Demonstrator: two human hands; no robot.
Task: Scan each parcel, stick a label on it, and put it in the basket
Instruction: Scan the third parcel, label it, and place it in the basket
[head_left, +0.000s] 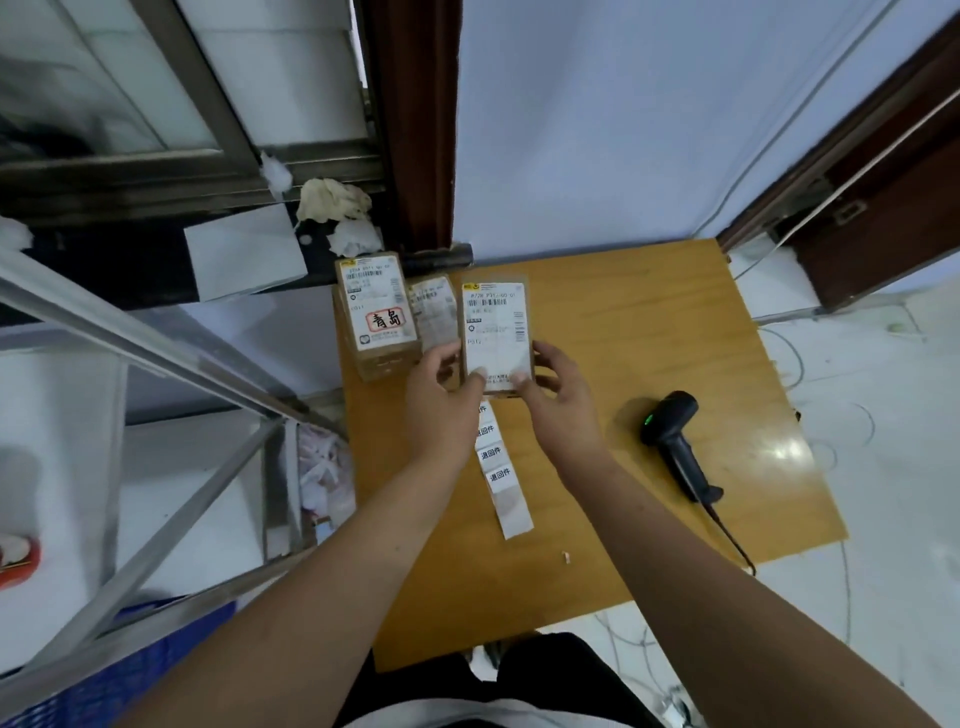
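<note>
1. Both hands grip one parcel (497, 332) by its near end: left hand (441, 395) and right hand (558, 395) each pinch it, thumbs on its white shipping label.
2. Label strip (501, 462) lies between the wrists on the table (649, 322).
3. Scanner (675, 441) rests right of the right hand – untouched.
4. Two more parcels (382, 317) sit beyond the left hand.
5. Blue basket (119, 670) – low, left of the left forearm.

We count three parcels (497, 332) at the counter's (623, 322) far edge, one scanner (675, 441), one label strip (501, 467), two hands (441, 400).
</note>
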